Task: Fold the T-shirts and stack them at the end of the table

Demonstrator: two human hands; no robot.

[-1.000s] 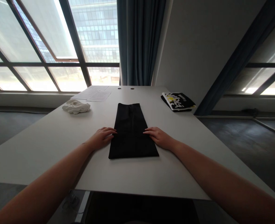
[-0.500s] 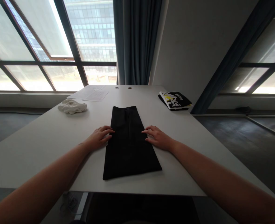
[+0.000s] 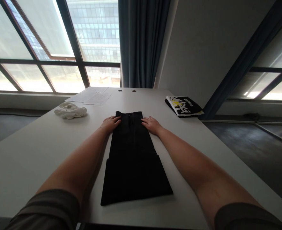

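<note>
A long folded black garment [image 3: 134,156] lies lengthwise on the white table [image 3: 35,153], its near end close to the front edge. My left hand [image 3: 111,123] rests flat at the garment's far left corner, fingers stretched out on the cloth edge. My right hand [image 3: 150,124] lies flat at the far right corner, fingers also extended onto the fabric. Neither hand grips anything. Both forearms run alongside the garment.
A crumpled white cloth [image 3: 70,110] sits at the left of the table. Paper sheets [image 3: 93,96] lie at the far left. A folded black garment with white and yellow print [image 3: 184,106] rests at the far right edge. Windows and a dark curtain [image 3: 142,41] stand behind.
Both hands slid forward along the garment's sides from its middle to its far corners. The view moved closer, so the garment's near end now looks nearer the table's front edge.
</note>
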